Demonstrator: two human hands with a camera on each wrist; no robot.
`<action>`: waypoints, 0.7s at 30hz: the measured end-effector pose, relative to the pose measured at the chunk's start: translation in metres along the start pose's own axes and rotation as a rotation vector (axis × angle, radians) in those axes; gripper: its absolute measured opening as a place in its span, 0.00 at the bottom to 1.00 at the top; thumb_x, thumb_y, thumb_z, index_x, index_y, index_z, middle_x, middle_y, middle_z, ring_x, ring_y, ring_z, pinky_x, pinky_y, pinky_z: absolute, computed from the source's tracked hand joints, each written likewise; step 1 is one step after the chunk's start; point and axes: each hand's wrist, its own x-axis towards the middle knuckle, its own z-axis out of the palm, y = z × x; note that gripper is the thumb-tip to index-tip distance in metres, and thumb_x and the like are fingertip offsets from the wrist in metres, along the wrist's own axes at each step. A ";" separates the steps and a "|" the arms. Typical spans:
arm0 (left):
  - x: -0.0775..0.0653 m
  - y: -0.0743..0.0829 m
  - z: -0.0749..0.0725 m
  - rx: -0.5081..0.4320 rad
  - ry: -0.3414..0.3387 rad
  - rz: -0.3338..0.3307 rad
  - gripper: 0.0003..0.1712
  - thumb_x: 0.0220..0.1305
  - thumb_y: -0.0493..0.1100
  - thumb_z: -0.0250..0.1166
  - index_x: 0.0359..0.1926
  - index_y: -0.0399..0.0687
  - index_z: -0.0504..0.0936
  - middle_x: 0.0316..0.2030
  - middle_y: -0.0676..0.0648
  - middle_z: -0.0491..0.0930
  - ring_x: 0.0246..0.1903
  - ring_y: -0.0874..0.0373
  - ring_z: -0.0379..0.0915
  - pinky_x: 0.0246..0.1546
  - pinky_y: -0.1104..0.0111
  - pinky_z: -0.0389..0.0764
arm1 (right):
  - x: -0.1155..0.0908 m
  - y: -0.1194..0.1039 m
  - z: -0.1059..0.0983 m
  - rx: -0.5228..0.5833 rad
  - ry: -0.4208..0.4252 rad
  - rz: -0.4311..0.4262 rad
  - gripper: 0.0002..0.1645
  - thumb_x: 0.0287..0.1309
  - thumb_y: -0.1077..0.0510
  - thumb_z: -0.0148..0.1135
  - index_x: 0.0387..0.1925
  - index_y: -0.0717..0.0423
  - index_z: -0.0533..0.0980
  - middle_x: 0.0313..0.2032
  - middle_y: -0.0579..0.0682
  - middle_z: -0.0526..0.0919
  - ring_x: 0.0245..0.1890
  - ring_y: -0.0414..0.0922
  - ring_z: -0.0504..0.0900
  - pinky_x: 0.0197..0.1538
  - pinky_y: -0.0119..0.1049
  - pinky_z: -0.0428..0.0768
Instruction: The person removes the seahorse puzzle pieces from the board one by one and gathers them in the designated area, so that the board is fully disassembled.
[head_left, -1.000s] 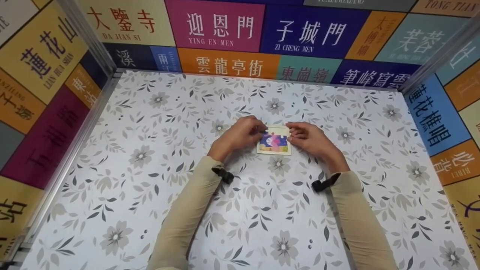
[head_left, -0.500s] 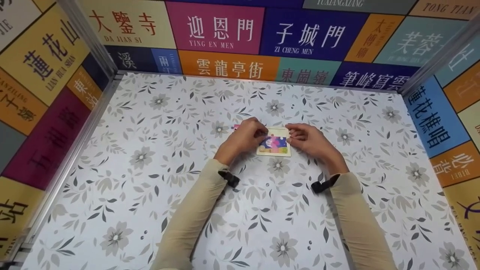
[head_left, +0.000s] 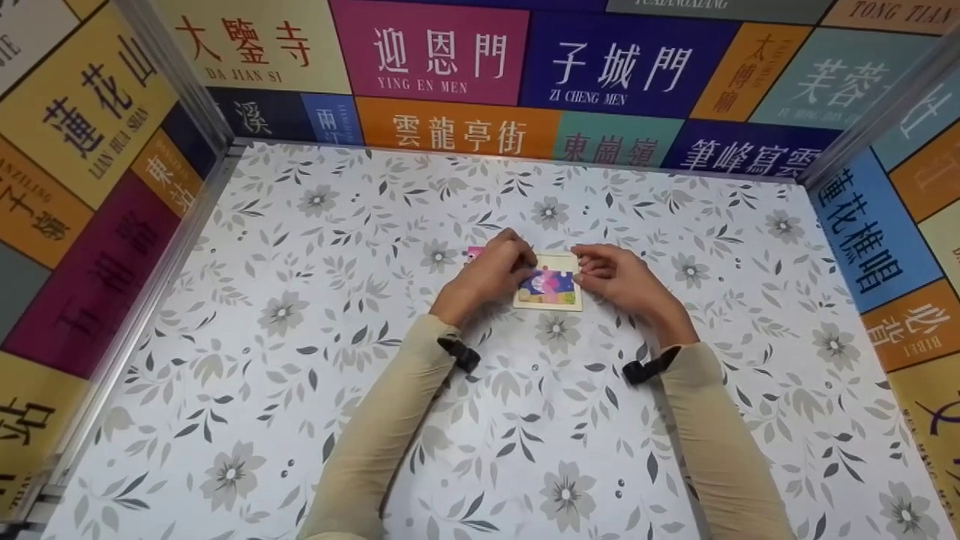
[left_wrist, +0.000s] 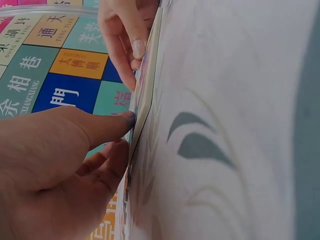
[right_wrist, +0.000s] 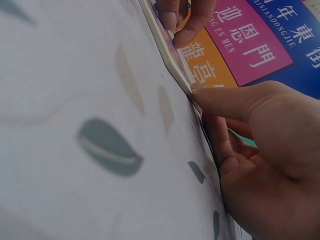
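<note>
Puzzle board [head_left: 562,261]: placed on the floral tabletop [head_left: 315,409], between both hands.
Left hand [head_left: 491,271]: fingers bent at the board's left side, near the far corner; whether anything is pinched cannot be told.
Right hand [head_left: 619,277]: board's right edge gripped by thumb and fingers.
Pink piece [head_left: 474,253]: partly hidden behind the left hand.

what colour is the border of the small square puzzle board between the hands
The puzzle-board border is pale cream, clearest in the head view.
</note>
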 end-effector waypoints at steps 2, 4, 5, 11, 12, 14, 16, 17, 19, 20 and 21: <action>-0.001 0.001 0.000 -0.003 -0.006 -0.016 0.13 0.79 0.42 0.66 0.56 0.40 0.87 0.60 0.41 0.74 0.58 0.50 0.74 0.65 0.59 0.79 | 0.000 -0.001 0.000 -0.002 0.000 -0.003 0.34 0.73 0.58 0.70 0.76 0.56 0.73 0.61 0.62 0.80 0.54 0.43 0.82 0.54 0.18 0.79; -0.001 0.002 0.000 -0.006 -0.008 -0.025 0.12 0.79 0.42 0.65 0.56 0.41 0.86 0.62 0.41 0.72 0.61 0.49 0.72 0.67 0.58 0.77 | 0.000 -0.002 0.000 -0.001 0.000 -0.008 0.34 0.73 0.57 0.70 0.76 0.57 0.73 0.61 0.62 0.80 0.54 0.42 0.82 0.54 0.18 0.79; -0.001 0.002 0.000 -0.003 -0.007 -0.026 0.12 0.79 0.42 0.65 0.56 0.41 0.86 0.63 0.41 0.71 0.63 0.48 0.70 0.67 0.57 0.76 | 0.000 -0.002 0.000 -0.001 -0.001 -0.009 0.35 0.73 0.57 0.70 0.76 0.57 0.73 0.62 0.63 0.80 0.54 0.42 0.81 0.54 0.18 0.79; 0.000 0.002 -0.001 0.036 0.004 -0.024 0.12 0.78 0.43 0.68 0.56 0.43 0.86 0.61 0.42 0.75 0.64 0.46 0.68 0.67 0.55 0.74 | 0.000 -0.001 0.000 0.006 -0.001 -0.005 0.36 0.73 0.58 0.70 0.77 0.58 0.71 0.63 0.63 0.79 0.53 0.41 0.81 0.53 0.18 0.78; 0.000 0.002 -0.002 0.042 0.010 -0.019 0.12 0.77 0.43 0.69 0.55 0.43 0.86 0.59 0.42 0.77 0.63 0.46 0.69 0.67 0.55 0.74 | 0.001 -0.001 0.000 0.010 -0.001 -0.004 0.36 0.73 0.58 0.70 0.77 0.58 0.72 0.62 0.63 0.79 0.53 0.42 0.81 0.53 0.18 0.78; 0.001 0.001 -0.003 0.040 0.025 -0.010 0.13 0.75 0.43 0.70 0.56 0.44 0.86 0.56 0.42 0.79 0.61 0.47 0.71 0.65 0.56 0.76 | 0.001 0.000 0.000 0.015 -0.002 -0.004 0.36 0.73 0.58 0.70 0.77 0.57 0.72 0.62 0.63 0.79 0.54 0.42 0.81 0.54 0.18 0.79; 0.001 -0.001 -0.005 0.034 0.041 0.004 0.16 0.74 0.41 0.72 0.58 0.44 0.86 0.56 0.42 0.81 0.59 0.47 0.74 0.64 0.56 0.77 | 0.001 0.000 0.000 0.016 -0.005 -0.004 0.35 0.73 0.58 0.70 0.77 0.57 0.72 0.62 0.63 0.79 0.54 0.42 0.81 0.54 0.18 0.79; 0.002 -0.002 -0.006 0.028 0.047 0.013 0.17 0.73 0.40 0.72 0.60 0.44 0.85 0.56 0.42 0.82 0.58 0.47 0.76 0.63 0.56 0.78 | 0.001 0.000 0.000 0.014 -0.006 -0.003 0.35 0.73 0.57 0.70 0.77 0.57 0.72 0.62 0.63 0.79 0.54 0.42 0.81 0.54 0.18 0.78; 0.002 -0.004 -0.008 0.021 0.051 0.037 0.20 0.72 0.38 0.72 0.62 0.43 0.85 0.56 0.42 0.83 0.56 0.48 0.78 0.61 0.56 0.80 | 0.000 0.000 0.000 0.012 -0.008 -0.003 0.35 0.73 0.57 0.70 0.77 0.56 0.72 0.62 0.62 0.79 0.54 0.43 0.81 0.53 0.18 0.78; 0.002 -0.005 -0.009 0.021 0.051 0.051 0.21 0.72 0.37 0.72 0.63 0.42 0.85 0.56 0.41 0.84 0.55 0.47 0.79 0.60 0.56 0.81 | 0.000 0.000 0.000 0.010 -0.009 -0.004 0.35 0.73 0.56 0.70 0.77 0.56 0.72 0.62 0.62 0.79 0.55 0.43 0.81 0.53 0.18 0.78; 0.002 -0.006 -0.010 0.022 0.050 0.066 0.21 0.71 0.37 0.72 0.63 0.41 0.85 0.56 0.41 0.84 0.54 0.47 0.80 0.59 0.56 0.82 | 0.000 0.000 0.000 0.011 -0.009 -0.005 0.35 0.73 0.56 0.70 0.77 0.56 0.72 0.62 0.62 0.79 0.55 0.43 0.81 0.54 0.18 0.78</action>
